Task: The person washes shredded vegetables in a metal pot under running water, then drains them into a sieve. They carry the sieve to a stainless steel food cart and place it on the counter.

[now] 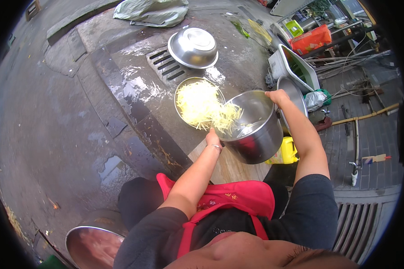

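Observation:
My left hand (213, 137) grips the near-left side of a deep stainless steel pot (256, 148). On the far right of its rim, my right hand (278, 97) has hold too. The pot is tilted to the left, and pale yellow shreds (202, 101), perhaps cut potato, spill over its lip. They heap up in a round metal basin (176, 107) on the wet ground. A few shreds cling inside the pot. Behind the basin, an upturned stainless steel bowl (192, 47) rests partly over a drain grate (161, 62).
A yellow jug (286, 153) stands right of the pot, near a board (242, 173). A large metal basin (294, 97) and a white bin (289, 64) line the right side. At lower left sits another basin (94, 247). A tap (354, 171) projects from the tiled wall.

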Available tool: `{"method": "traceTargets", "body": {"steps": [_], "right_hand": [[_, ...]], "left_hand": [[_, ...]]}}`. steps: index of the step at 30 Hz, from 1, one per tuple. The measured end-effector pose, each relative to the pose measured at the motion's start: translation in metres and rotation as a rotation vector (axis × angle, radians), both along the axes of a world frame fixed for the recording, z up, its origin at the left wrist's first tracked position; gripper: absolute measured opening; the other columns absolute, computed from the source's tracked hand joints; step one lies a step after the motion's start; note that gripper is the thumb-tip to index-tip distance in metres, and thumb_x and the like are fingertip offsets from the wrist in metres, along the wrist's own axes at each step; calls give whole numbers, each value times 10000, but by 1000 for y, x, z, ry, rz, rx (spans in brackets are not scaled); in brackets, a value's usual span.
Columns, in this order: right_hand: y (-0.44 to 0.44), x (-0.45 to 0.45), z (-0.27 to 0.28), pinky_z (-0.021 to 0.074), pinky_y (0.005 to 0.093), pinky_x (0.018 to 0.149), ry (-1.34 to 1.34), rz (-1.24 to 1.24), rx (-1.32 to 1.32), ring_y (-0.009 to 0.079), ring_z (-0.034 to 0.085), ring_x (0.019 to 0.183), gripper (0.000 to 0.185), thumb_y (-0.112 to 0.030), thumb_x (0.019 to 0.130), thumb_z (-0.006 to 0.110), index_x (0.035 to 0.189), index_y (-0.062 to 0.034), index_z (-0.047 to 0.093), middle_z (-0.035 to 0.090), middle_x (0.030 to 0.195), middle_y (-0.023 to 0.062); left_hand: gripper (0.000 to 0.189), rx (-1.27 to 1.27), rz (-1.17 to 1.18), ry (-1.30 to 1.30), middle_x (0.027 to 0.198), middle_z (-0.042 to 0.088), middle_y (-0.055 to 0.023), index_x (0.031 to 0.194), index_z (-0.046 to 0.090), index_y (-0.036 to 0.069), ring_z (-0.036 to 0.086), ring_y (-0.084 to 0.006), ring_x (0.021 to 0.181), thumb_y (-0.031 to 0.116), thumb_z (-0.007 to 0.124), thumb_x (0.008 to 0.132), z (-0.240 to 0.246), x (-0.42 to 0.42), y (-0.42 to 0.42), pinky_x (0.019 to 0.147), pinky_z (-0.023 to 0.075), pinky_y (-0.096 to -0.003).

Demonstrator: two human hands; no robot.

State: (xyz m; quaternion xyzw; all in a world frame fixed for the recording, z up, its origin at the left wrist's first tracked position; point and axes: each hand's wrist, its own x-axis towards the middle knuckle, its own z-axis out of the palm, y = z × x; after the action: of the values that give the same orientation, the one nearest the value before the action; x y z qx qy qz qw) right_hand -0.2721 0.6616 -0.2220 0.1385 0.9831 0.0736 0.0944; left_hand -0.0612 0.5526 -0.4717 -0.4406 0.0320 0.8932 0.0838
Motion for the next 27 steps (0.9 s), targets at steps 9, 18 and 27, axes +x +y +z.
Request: {"method": "traceTargets", "body": {"steps": [9, 18, 27], "right_hand": [[-38, 5, 28, 294, 339, 461, -66, -5, -591, 159, 409, 525, 439, -361, 715, 847, 842, 20, 670, 475, 642, 57], [-219, 14, 19, 428, 361, 557, -129, 279, -691, 217, 547, 680, 836, -106, 774, 723, 1470, 107, 311, 594, 898, 165], [-250, 16, 27, 520, 408, 686, -137, 334, -583, 304, 659, 900, 753, -29, 792, 603, 1479, 97, 323, 575, 1228, 268]], "left_hand": [[301, 180, 158, 147, 1095, 697, -101, 1181, 617, 35, 684, -235, 957, 235, 459, 1023, -50, -8, 5, 797, 571, -381], [194, 687, 147, 185, 728, 608, 37, 867, 603, 148, 499, -104, 542, 222, 467, 984, -49, -19, -23, 498, 391, -239], [256, 710, 129, 259, 808, 619, 37, 1021, 584, 153, 555, -130, 674, 322, 392, 1020, -46, -34, -15, 614, 447, -299]]}}
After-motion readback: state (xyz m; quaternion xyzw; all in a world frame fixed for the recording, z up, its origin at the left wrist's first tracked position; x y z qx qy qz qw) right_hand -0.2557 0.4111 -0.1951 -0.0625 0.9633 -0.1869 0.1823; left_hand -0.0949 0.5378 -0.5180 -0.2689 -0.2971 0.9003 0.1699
